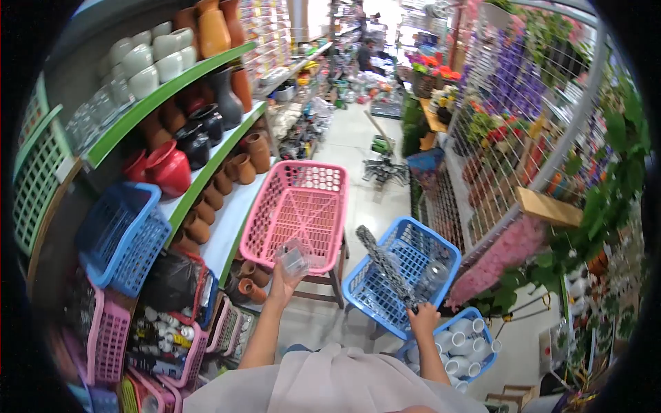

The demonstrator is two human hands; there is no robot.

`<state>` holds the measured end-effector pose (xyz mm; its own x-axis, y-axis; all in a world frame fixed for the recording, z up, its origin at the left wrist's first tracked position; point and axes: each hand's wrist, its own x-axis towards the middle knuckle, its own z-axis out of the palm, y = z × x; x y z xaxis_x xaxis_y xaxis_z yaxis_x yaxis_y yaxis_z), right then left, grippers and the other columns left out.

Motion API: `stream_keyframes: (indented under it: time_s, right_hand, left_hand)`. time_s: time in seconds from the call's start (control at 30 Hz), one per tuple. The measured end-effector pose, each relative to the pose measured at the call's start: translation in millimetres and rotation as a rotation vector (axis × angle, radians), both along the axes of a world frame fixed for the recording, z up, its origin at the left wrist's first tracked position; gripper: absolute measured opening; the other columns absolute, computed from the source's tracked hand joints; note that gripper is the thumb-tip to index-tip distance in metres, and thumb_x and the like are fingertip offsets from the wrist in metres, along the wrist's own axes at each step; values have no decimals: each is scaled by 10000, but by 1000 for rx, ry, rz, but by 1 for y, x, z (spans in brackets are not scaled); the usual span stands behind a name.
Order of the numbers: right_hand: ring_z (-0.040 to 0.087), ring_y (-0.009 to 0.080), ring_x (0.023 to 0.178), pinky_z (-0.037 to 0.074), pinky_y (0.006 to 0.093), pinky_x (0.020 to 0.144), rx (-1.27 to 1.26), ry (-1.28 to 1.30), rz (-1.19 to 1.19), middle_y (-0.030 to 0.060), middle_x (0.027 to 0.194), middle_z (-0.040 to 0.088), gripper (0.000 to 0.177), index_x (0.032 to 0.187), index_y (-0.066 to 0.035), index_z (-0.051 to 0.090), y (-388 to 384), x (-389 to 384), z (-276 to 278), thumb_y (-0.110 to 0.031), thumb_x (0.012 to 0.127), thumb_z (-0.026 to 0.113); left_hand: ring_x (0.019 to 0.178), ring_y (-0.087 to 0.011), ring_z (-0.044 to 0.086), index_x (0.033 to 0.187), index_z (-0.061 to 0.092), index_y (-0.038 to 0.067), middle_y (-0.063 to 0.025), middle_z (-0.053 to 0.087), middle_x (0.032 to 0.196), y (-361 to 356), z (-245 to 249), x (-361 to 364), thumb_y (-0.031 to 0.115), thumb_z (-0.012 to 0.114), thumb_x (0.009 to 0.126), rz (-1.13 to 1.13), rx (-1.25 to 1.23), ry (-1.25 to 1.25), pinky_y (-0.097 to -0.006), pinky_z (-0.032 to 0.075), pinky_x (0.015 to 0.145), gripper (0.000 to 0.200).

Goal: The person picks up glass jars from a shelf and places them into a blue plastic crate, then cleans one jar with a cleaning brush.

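My left hand point(288, 279) is closed around a clear square glass vase point(294, 257), held over the near edge of a pink plastic basket point(296, 168). The basket rests on a dark stool and looks bare inside. In my right hand point(423, 320) I grip the handle of a grey-and-black fluffy duster point(382, 258). Its head points up and left across a blue plastic basket point(435, 237). Clear glass pieces point(432, 275) lie inside that blue basket, partly behind the duster.
Green-edged shelves point(189, 189) on my left carry clay pots, red and black vases and white cups point(143, 79). A lower blue basket point(492, 347) holds several white vases. Wire mesh racks point(496, 151) with flowers stand on the right. A tiled aisle point(351, 144) runs ahead; a person point(367, 55) is far off.
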<state>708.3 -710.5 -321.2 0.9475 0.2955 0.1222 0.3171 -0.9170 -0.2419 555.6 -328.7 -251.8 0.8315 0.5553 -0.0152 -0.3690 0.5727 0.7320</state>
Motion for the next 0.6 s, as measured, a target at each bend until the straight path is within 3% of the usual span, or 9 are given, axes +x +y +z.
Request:
stream_keyframes:
  time_s: [0.13,0.17,0.27,0.3,0.37,0.4,0.47,0.5,0.6]
  right_hand:
    - [519,298,1068,394,455,857,15,5,-63,107,1104,577,613,1078,-56,654,13,-2,22,-523,693,749]
    - [513,301,1086,392,454,873,12,-26,-81,99,1145,547,687,1142,-61,603,21,-1,28,-532,669,768]
    - [533,289,1048,416,434,857,219,-139,28,100,1095,566,530,1108,-55,602,64,-9,61,-407,743,756]
    - [533,289,1048,416,434,857,228,-143,72,100,1095,566,530,1108,-55,602,83,-12,68,-407,743,756]
    - [572,266,947,448,387,815,682,130,409,113,1028,598,410,1093,-45,602,125,-25,82,-266,778,745]
    - [593,233,877,466,351,766,747,258,510,125,986,617,364,1084,-36,604,151,-46,104,-178,779,743]
    - [603,215,931,479,350,790,803,501,737,112,1053,625,429,1145,-37,587,197,-93,143,-167,772,755]
    - [597,212,972,483,344,812,847,598,854,107,1099,618,485,1201,-47,559,219,-118,155,-159,772,756]
    - [554,214,1100,485,338,868,848,855,1176,123,1245,552,690,1359,-60,434,271,-199,206,-143,764,772]
  left_hand:
    - [1247,-260,494,1425,337,75,-96,482,1370,13,4,-40,459,495,962,65,58,19,-448,418,1046,623]
    - [1223,-216,509,1433,331,51,-94,504,1342,19,-4,-52,397,564,944,114,28,45,-409,415,1038,642]
    - [1199,-179,511,1441,324,30,-92,498,1336,23,32,-92,364,626,905,105,376,314,-365,423,1005,700]
    - [1179,-161,512,1443,329,10,-91,469,1357,14,63,-107,339,689,849,102,376,342,-325,420,981,768]
    - [1226,-200,479,1444,347,30,-117,435,1389,14,78,-128,327,775,769,163,606,349,-340,391,1019,853]
    - [1249,-219,462,1445,352,41,-132,430,1397,15,87,-142,326,800,740,183,794,392,-352,379,1035,882]
    - [1287,-249,430,1450,353,71,-156,424,1406,9,114,-178,353,831,691,223,1058,470,-379,358,1059,940]
    - [1190,-231,523,1466,339,105,-135,407,1426,9,129,-194,342,859,643,240,1232,495,-369,415,1011,1001]
    - [1237,-321,490,1474,308,106,-157,421,1430,-1,162,-252,407,835,636,267,1430,717,-404,393,1041,1035]
